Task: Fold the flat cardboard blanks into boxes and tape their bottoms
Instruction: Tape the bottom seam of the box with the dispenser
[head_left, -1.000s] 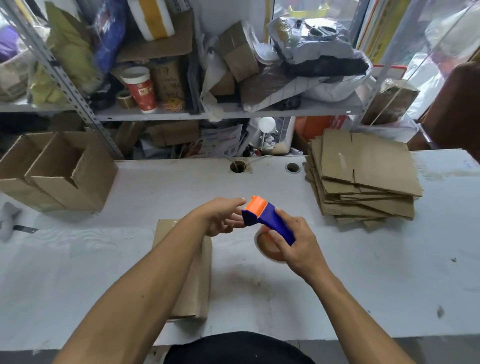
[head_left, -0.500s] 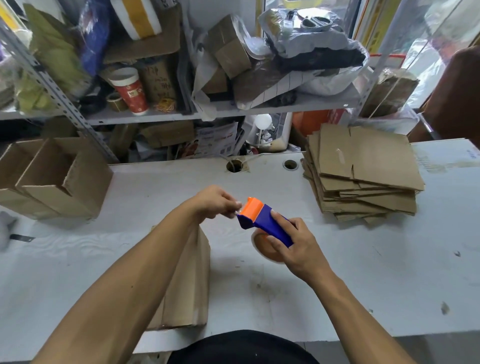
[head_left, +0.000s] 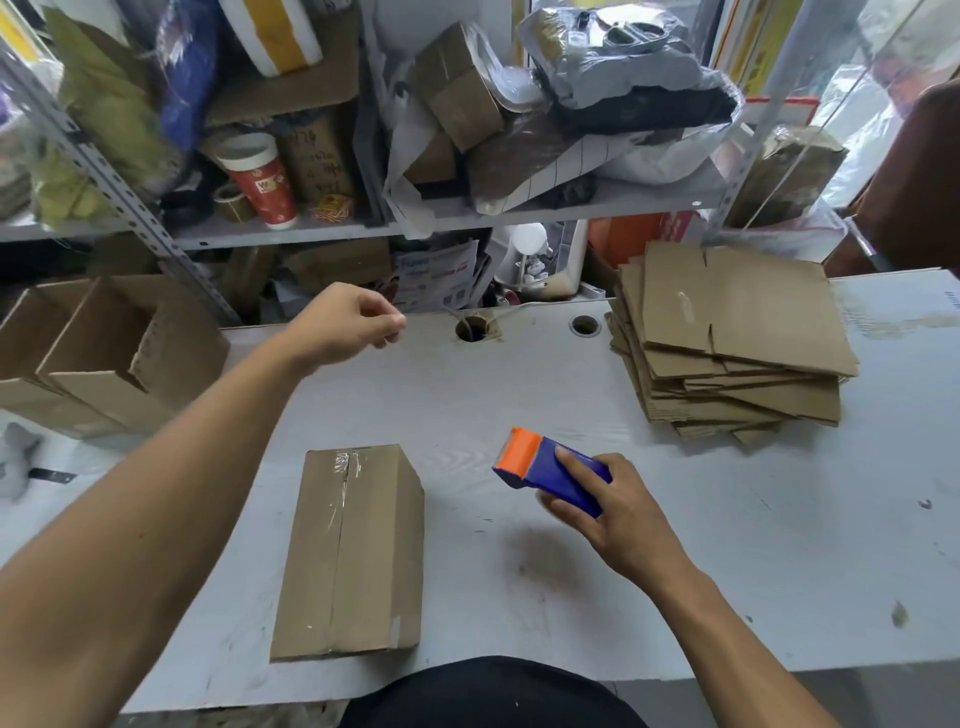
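Right hand (head_left: 618, 512) grips the blue-and-orange tape dispenser (head_left: 550, 470), fingers wrapped over its blue body, orange end pointing away and left. Left hand (head_left: 348, 325) is raised, fingers loosely curled with fingertips close together; can't tell if they pinch anything, no tape strand visible.

Taped box (head_left: 350, 551) lies on the tabletop (head_left: 519, 582) just left of the dispenser, apart from it, not touched by either hand. Its long axis runs near to far from the person. Brown cardboard, closed flaps up, centre seam along the length, clear glossy tape over the seam, crinkled at the far end. Left hand is beyond the box's far end; right hand is beside it, about level with the far half. Bottom looks sealed, so likely next is moving it off; left hand seems better placed for that.

Stack of flat blanks (head_left: 727, 338) sits far right of the box, nearer the right hand. Open finished boxes (head_left: 98, 353) stand far left of it. Cluttered shelf (head_left: 415, 218) behind.
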